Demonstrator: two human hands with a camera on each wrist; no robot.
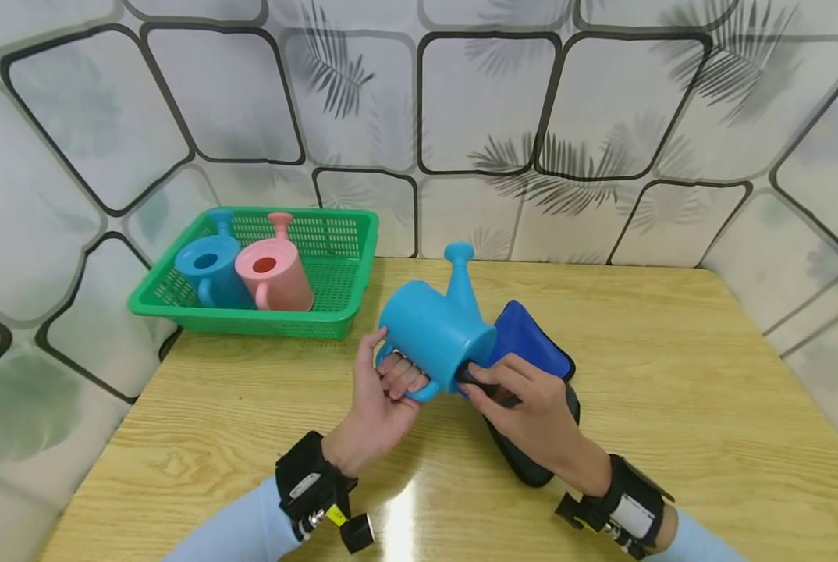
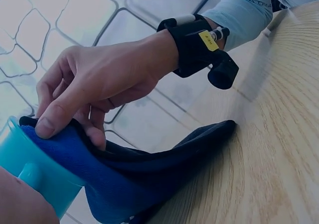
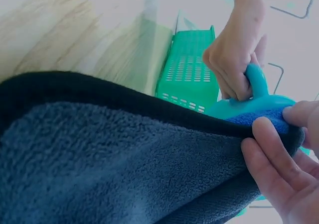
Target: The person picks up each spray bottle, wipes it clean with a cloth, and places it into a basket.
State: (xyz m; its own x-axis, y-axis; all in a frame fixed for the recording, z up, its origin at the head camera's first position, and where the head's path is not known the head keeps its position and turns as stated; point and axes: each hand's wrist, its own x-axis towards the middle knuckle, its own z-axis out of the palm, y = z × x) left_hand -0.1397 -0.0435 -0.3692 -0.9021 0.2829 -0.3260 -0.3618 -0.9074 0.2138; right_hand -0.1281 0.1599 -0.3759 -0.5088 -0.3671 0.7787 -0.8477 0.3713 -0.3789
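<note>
A light-blue watering can (image 1: 426, 328) is tipped on its side above the table, its spout pointing away. My left hand (image 1: 384, 390) grips its handle (image 1: 422, 393), fingers curled round it. My right hand (image 1: 531, 406) pinches the dark edge of a cloth, blue on one face and dark grey on the other, against the can's right-hand end. In the right wrist view the cloth (image 3: 99, 154) hangs from thumb and fingers, its blue side toward the can. The left wrist view shows the cloth (image 2: 124, 179) draped from the can's rim down toward the table; whether any is inside cannot be told.
A green plastic basket (image 1: 366, 257) stands at the back left of the wooden table (image 1: 672, 375). Inside it are a blue watering can (image 1: 222, 281) and a pink watering can (image 1: 285, 281), both upright. Patterned wall covering (image 1: 489, 101) encloses the table's back and sides.
</note>
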